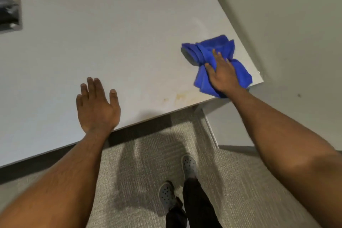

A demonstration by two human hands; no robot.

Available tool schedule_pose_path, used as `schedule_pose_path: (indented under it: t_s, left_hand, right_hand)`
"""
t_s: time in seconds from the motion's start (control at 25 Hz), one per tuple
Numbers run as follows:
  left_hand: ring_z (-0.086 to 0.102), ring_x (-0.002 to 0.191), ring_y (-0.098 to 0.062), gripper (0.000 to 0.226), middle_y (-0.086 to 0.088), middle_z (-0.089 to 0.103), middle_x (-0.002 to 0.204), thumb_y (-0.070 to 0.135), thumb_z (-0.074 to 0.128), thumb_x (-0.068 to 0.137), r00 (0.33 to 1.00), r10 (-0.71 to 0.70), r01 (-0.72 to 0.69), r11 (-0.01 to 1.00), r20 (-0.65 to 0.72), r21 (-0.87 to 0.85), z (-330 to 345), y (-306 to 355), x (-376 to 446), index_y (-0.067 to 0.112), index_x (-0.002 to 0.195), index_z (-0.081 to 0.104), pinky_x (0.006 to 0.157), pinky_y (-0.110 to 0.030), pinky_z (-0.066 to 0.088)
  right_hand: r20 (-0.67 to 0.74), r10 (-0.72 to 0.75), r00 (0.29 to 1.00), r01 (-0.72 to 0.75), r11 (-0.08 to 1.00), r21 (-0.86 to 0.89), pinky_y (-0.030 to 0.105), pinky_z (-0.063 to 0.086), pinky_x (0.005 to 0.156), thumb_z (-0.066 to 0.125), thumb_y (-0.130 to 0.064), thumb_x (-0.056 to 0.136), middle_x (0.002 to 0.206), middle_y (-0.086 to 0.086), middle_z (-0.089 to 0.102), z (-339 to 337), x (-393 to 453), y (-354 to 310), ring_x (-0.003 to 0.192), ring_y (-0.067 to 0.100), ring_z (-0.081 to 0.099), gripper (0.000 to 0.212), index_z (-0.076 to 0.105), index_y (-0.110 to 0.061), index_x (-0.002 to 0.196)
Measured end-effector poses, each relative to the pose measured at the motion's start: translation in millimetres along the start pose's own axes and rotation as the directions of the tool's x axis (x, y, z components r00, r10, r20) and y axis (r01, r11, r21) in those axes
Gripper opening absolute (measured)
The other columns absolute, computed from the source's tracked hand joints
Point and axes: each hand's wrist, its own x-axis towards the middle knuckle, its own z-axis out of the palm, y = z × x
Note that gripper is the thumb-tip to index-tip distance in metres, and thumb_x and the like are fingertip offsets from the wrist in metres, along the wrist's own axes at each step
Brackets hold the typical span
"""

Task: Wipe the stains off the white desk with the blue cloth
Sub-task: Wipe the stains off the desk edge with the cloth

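- Your right hand (223, 75) lies on the bunched blue terry cloth (220, 44), fingers straight and close, pressing it onto the white flat-topped desk (111, 33) near its right front corner.
- Your left hand (97, 106) rests flat, fingers together, thumb apart, probably to brace your lean.
- Yellowish stains (179, 96) lie by the front edge, near the cloth.

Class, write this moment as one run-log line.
right hand: presses blue cloth on white desk | left hand: flat on white desk | yellowish stains: near front edge, not under blue cloth

Left grip (97, 109) and right grip (223, 74) are bare, forearms (74, 172) lightly haired, trousers (199, 203) black, clogs (189, 165) grey with holes
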Motion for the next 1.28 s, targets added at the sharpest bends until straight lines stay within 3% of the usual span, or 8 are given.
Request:
schedule_pose_path:
  t_s: [0.16, 0.28, 0.48, 0.68, 0.8, 0.96, 1.12, 1.28]
  left_hand:
    - [0.013, 0.151, -0.032, 0.070, -0.012, 0.013, 0.164, 0.051, 0.009, 0.099, 1.000, 0.004, -0.004, 1.000, 0.004, -0.010, 0.8, -4.4, -0.3, 0.008, 0.155, 0.012, 0.121, -0.048, 0.014]
    - [0.009, 0.152, -0.028, 0.070, -0.011, 0.009, 0.165, 0.048, 0.011, 0.099, 1.000, 0.001, 0.001, 0.998, 0.024, -0.057, -1.5, -2.9, -1.5, 0.007, 0.155, 0.006, 0.122, -0.046, 0.011]
    - [0.008, 0.152, -0.025, 0.064, -0.011, 0.008, 0.165, 0.039, 0.012, 0.101, 1.000, -0.017, 0.018, 0.996, 0.011, -0.087, -2.1, -2.2, 0.0, 0.006, 0.155, 0.004, 0.123, -0.043, 0.009]
    - [0.020, 0.149, -0.030, 0.061, -0.010, 0.020, 0.163, 0.040, 0.016, 0.102, 0.995, -0.090, 0.076, 0.952, -0.034, -0.297, 0.6, -7.1, 1.1, 0.014, 0.156, 0.007, 0.121, -0.043, 0.018]
    - [0.035, 0.143, -0.015, 0.058, 0.008, 0.023, 0.162, 0.045, 0.021, 0.102, 0.982, -0.173, 0.094, 0.781, -0.070, -0.618, -2.3, -15.0, -2.2, 0.028, 0.156, 0.009, 0.117, -0.039, 0.029]
    - [0.043, 0.134, 0.003, 0.063, 0.018, 0.035, 0.156, 0.040, 0.037, 0.099, 0.956, -0.293, 0.110, 0.261, 0.030, -0.959, -1.7, -21.3, -0.3, 0.028, 0.156, 0.013, 0.118, -0.030, 0.027]
    - [0.044, 0.133, 0.003, 0.065, 0.014, 0.039, 0.154, 0.049, 0.036, 0.097, 0.967, -0.254, 0.089, 0.315, 0.006, -0.945, -0.3, -21.3, -1.0, 0.026, 0.156, 0.018, 0.116, -0.031, 0.031]
    - [0.049, 0.128, 0.006, 0.063, 0.009, 0.041, 0.153, 0.045, 0.037, 0.098, 0.965, -0.263, 0.058, 0.258, -0.012, -0.964, 7.3, -20.8, 2.0, 0.021, 0.154, 0.024, 0.107, -0.018, 0.037]
  right_hand:
    - [0.159, -0.294, 0.943, 0.285, 0.956, 0.074, 0.045, 0.020, 0.117, 0.045, -0.030, 0.098, 0.153, 0.012, 0.036, 57.8, -60.0, -78.4, 0.142, 0.030, 0.031, 0.052, 0.033, -0.012, 0.146]
    - [0.294, -0.458, 0.839, 0.434, 0.889, 0.148, 0.033, 0.014, 0.118, 0.049, -0.025, 0.096, 0.154, 0.002, 0.034, 45.5, -96.9, -47.4, 0.143, 0.016, 0.027, 0.050, 0.037, -0.016, 0.145]
    - [0.103, -0.194, 0.976, 0.199, 0.980, -0.033, 0.048, 0.017, 0.118, 0.041, -0.031, 0.100, 0.157, 0.009, 0.028, 25.8, -12.4, -24.7, 0.145, 0.027, 0.023, 0.055, 0.023, -0.012, 0.149]
    - [0.168, -0.340, 0.925, 0.354, 0.934, -0.056, 0.044, 0.015, 0.118, 0.037, -0.038, 0.099, 0.159, 0.001, 0.025, 86.0, -32.0, -121.4, 0.146, 0.022, 0.020, 0.054, 0.028, -0.018, 0.148]
    - [0.249, -0.455, 0.855, 0.480, 0.876, -0.050, 0.043, 0.017, 0.116, 0.047, -0.034, 0.094, 0.157, 0.000, 0.028, 99.6, -94.5, -128.1, 0.146, 0.023, 0.022, 0.054, 0.035, -0.022, 0.145]
    - [0.298, -0.490, 0.819, 0.551, 0.817, -0.170, 0.042, 0.007, 0.118, 0.053, -0.040, 0.089, 0.161, -0.005, 0.018, 114.2, -138.4, -129.9, 0.148, 0.021, 0.010, 0.064, 0.025, -0.035, 0.146]
    - [0.229, -0.549, 0.804, 0.595, 0.747, -0.297, 0.043, 0.012, 0.118, 0.041, -0.020, 0.092, 0.160, -0.003, 0.022, 126.7, -141.9, -136.1, 0.147, 0.025, 0.016, 0.059, 0.024, -0.033, 0.147]
    - [0.233, -0.717, 0.657, 0.744, 0.565, -0.358, 0.042, 0.016, 0.117, 0.028, -0.019, 0.094, 0.158, 0.001, 0.026, 143.2, -144.5, -145.1, 0.145, 0.027, 0.023, 0.054, 0.027, -0.029, 0.147]
